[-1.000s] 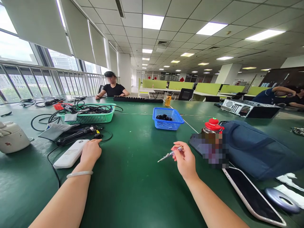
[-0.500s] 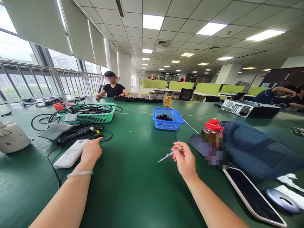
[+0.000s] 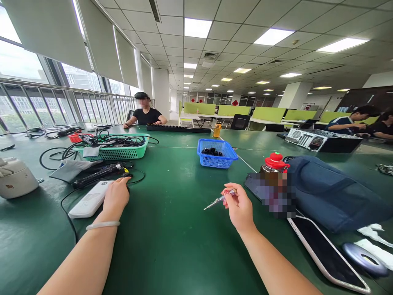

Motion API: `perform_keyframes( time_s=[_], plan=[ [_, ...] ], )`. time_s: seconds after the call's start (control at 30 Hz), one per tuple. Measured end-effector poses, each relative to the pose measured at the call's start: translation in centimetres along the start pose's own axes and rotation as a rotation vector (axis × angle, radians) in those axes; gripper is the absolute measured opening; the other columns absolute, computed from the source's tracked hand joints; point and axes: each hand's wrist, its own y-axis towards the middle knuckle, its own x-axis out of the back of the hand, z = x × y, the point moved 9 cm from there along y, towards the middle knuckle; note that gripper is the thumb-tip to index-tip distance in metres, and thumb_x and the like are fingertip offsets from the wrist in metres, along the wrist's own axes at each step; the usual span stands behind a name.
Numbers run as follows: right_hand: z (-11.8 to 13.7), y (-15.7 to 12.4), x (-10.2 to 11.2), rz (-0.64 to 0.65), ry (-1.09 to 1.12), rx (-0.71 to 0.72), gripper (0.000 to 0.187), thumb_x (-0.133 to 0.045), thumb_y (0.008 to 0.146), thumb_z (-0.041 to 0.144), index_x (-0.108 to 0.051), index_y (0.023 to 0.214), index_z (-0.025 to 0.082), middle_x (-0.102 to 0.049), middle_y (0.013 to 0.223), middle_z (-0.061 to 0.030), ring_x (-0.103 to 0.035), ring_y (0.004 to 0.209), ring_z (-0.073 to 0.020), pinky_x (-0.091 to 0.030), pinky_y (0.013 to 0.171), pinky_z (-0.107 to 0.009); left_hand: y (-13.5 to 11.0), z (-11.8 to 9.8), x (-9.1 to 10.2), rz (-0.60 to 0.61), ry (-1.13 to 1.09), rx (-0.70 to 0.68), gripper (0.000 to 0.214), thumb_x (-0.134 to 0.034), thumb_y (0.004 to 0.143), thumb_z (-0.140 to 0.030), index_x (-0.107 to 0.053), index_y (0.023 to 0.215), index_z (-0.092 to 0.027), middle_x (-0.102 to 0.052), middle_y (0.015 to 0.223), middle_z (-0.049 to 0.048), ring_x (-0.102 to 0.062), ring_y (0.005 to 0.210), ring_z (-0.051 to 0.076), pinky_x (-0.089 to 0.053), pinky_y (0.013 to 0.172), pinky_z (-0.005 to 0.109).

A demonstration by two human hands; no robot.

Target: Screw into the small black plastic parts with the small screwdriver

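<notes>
The right hand clamps its fingers on a thin screwdriver, tip left of them; the left hand rests slack-fingered, gripping nothing. A white box lies just left of its fingers.

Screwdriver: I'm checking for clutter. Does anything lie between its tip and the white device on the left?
Only the left hand, resting at the end of the white device nearest the screwdriver. Between that hand and the tip, which the right hand holds out, nothing else visible lies on the green table.
</notes>
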Motion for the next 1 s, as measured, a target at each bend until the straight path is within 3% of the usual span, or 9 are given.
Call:
perform_keyframes(
  time_s=[0.2,0.4,0.57,0.67,0.77,1.0],
  plan=[
    [-0.1,0.0,0.0,0.002,0.008,0.001,0.021,-0.055,0.087,0.038,-0.057,0.099,0.021,-0.062,0.078,-0.0027,-0.056,0.054,-0.0125,-0.049,0.047,-0.025,-0.2,1.3,0.9,-0.099,-0.114,0.148,0.032,-0.046,0.087,-0.031,-0.067,0.107,-0.017,-0.057,0.118,0.0124,-0.062,0.092,0.025,-0.049,0.083,0.034],
    [0.0,0.0,0.0,0.005,-0.003,0.012,0.021,-0.054,0.087,0.037,-0.058,0.1,0.02,-0.062,0.078,-0.0032,-0.056,0.054,-0.0127,-0.05,0.048,-0.025,-0.3,1.1,0.9,-0.096,-0.084,0.137,0.034,-0.045,0.082,-0.014,-0.066,0.108,-0.015,-0.052,0.123,0.0135,-0.061,0.091,0.023,-0.048,0.087,0.035],
    [0.1,0.0,0.1,-0.007,-0.015,0.021,0.021,-0.054,0.087,0.037,-0.057,0.099,0.02,-0.062,0.078,-0.003,-0.056,0.054,-0.0127,-0.049,0.047,-0.025,-0.4,1.0,1.6,-0.114,-0.088,0.171,0.043,-0.04,0.088,-0.022,-0.054,0.128,-0.015,-0.06,0.11,0.0156,-0.061,0.096,0.029,-0.048,0.083,0.039],
    [0.1,0.0,0.1,-0.001,-0.013,0.016,0.021,-0.055,0.087,0.038,-0.058,0.099,0.02,-0.062,0.078,-0.0028,-0.056,0.054,-0.0125,-0.05,0.048,-0.025,-0.3,0.8,1.7,-0.118,-0.083,0.153,0.039,-0.04,0.089,-0.026,-0.059,0.122,-0.017,-0.061,0.103,0.0147,-0.061,0.096,0.029,-0.047,0.085,0.04],
    [0.1,0.0,0.0,-0.002,-0.016,0.012,0.022,-0.055,0.086,0.038,-0.058,0.098,0.02,-0.062,0.077,-0.0026,-0.055,0.053,-0.0124,-0.049,0.048,-0.025,-0.3,1.0,1.6,-0.119,-0.099,0.161,0.035,-0.042,0.088,-0.024,-0.064,0.114,-0.017,-0.058,0.112,0.0147,-0.06,0.097,0.028,-0.047,0.087,0.037],
    [0.0,0.0,0.0,-0.003,-0.008,-0.001,0.024,-0.057,0.085,0.042,-0.059,0.096,0.02,-0.063,0.076,-0.0027,-0.056,0.053,-0.0129,-0.05,0.048,-0.026,-0.6,1.1,1.5,-0.094,-0.093,0.2,0.042,-0.042,0.085,-0.018,-0.058,0.123,-0.013,-0.054,0.124,0.0172,-0.061,0.097,0.028,-0.048,0.085,0.037]
  ],
)
